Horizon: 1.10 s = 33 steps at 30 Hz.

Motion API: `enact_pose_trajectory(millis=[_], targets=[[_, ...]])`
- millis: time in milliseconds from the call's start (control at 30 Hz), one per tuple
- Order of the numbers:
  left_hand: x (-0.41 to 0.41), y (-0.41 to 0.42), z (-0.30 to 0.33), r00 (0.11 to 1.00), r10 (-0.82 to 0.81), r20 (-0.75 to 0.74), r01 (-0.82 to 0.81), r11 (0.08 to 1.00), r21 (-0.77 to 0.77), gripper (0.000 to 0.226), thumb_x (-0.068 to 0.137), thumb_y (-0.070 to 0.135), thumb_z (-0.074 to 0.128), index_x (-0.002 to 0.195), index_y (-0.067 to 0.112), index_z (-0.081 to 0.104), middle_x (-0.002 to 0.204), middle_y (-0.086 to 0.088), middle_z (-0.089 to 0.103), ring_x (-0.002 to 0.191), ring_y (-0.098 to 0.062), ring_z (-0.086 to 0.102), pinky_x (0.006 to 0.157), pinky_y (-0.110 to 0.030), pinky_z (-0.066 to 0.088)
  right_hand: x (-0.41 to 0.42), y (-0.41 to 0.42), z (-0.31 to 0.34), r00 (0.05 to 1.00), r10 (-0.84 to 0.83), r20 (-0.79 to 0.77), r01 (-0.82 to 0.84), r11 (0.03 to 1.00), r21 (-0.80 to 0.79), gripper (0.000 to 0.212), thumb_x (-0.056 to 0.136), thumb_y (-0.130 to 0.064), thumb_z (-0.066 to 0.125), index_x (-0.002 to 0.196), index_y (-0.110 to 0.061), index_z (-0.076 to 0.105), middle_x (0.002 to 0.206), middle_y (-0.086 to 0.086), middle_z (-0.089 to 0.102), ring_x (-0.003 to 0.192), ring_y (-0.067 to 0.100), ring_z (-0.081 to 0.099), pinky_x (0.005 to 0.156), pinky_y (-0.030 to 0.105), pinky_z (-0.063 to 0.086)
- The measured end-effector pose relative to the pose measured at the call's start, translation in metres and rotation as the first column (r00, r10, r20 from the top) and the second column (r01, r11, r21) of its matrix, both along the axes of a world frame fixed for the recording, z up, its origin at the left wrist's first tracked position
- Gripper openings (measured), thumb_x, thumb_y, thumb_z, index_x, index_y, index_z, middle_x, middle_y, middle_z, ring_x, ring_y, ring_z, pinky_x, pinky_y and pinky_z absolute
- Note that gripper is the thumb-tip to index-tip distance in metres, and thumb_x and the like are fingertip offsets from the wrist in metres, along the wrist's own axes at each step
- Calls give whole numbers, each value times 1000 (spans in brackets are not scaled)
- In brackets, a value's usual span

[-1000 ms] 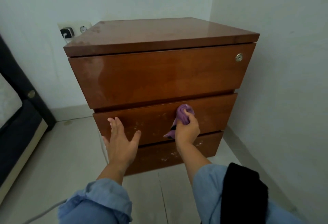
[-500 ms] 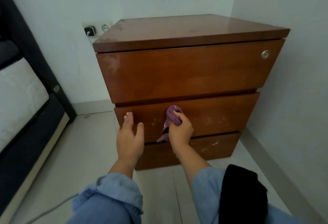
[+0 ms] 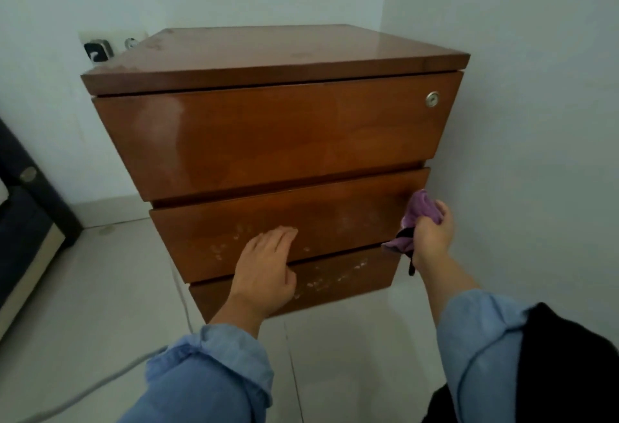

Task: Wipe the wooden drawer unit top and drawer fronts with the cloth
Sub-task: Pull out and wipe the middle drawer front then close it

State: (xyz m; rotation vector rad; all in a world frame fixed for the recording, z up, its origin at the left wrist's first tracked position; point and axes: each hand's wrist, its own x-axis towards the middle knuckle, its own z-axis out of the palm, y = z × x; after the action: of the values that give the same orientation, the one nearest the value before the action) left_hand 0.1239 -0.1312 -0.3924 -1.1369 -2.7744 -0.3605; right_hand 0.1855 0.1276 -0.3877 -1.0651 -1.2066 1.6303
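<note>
A brown wooden drawer unit (image 3: 274, 54) with three drawer fronts stands in a room corner. The top front (image 3: 268, 134) carries a round lock at its right. My right hand (image 3: 432, 238) grips a bunched purple cloth (image 3: 422, 211) at the right end of the middle drawer front (image 3: 335, 218). My left hand (image 3: 264, 265) lies flat with straight fingers on the middle front, its palm over the gap above the bottom front (image 3: 335, 282). Pale speckled marks show on the middle and bottom fronts.
White walls close in behind and to the right of the unit. A wall socket with a black plug (image 3: 97, 49) sits behind its left corner. A dark bed frame (image 3: 30, 221) stands at the left. A grey cable (image 3: 83, 392) crosses the tiled floor.
My right hand has swept the cloth from the middle of the second drawer front to its right end. My left hand has shifted right along the same front.
</note>
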Motion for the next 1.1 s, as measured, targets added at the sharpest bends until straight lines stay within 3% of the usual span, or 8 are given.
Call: enact_pose_trajectory(millis=[33,167,333,667,800,933,1033,1100], targets=[[-2,2,-4,996,-29,82,31,999,-24,60,90,25,46,148,25,30,152,5,33,139,-14,31,114,-29,24,0,8,-3,1000,-18,-3,18,1000,-2,42,90,0,45,126,-19,50,103,9,60,83,26,64,75,37,55],[-13,3,-21,946,-2,324,22,998,-60,49,94,23,45,142,29,40,150,5,36,137,-15,37,106,-28,36,-12,27,-15,998,-31,-50,26,995,-97,29,94,2,39,104,-23,52,73,6,54,41,12,53,40,22,44],[-41,-2,-26,930,69,361,-128,981,144,46,95,13,47,139,26,45,143,5,45,127,-12,47,105,-26,39,-43,15,-38,996,-44,-74,33,989,-145,34,91,0,41,80,-29,55,80,5,51,67,22,47,48,22,46],[-47,-2,-29,929,35,367,-114,975,194,46,94,11,46,138,23,46,137,5,49,124,-11,48,102,-26,41,-61,-68,-31,977,175,121,-168,984,-66,22,91,1,40,98,-13,56,82,5,55,69,18,50,42,8,38],[-39,-9,-29,974,-17,226,21,1000,-15,58,90,15,49,146,24,35,148,2,38,134,-17,39,107,-33,37,-55,-86,-28,901,339,271,-358,933,22,32,87,4,44,101,-18,61,118,9,58,98,23,55,74,23,42],[-37,-16,-26,984,-179,26,176,918,-356,67,90,20,45,152,26,19,159,6,19,148,-11,8,118,-32,0,-46,-61,-13,813,526,249,-486,849,-206,34,88,3,46,103,-23,62,109,14,61,86,29,60,66,32,52],[-46,-21,-23,919,-383,-97,264,777,-571,66,94,22,37,153,25,9,162,6,0,146,-12,-17,113,-41,-22,-36,-34,-10,942,297,157,-245,926,-287,27,92,-6,45,114,-16,58,88,16,57,60,24,53,44,25,43],[-54,-22,-23,870,-473,-136,272,692,-669,65,96,23,32,152,24,-3,158,3,-18,139,-17,-32,104,-45,-34,-26,-19,-14,999,52,-3,-50,953,-298,15,91,-10,45,85,-16,57,78,14,56,46,19,53,43,26,44]])
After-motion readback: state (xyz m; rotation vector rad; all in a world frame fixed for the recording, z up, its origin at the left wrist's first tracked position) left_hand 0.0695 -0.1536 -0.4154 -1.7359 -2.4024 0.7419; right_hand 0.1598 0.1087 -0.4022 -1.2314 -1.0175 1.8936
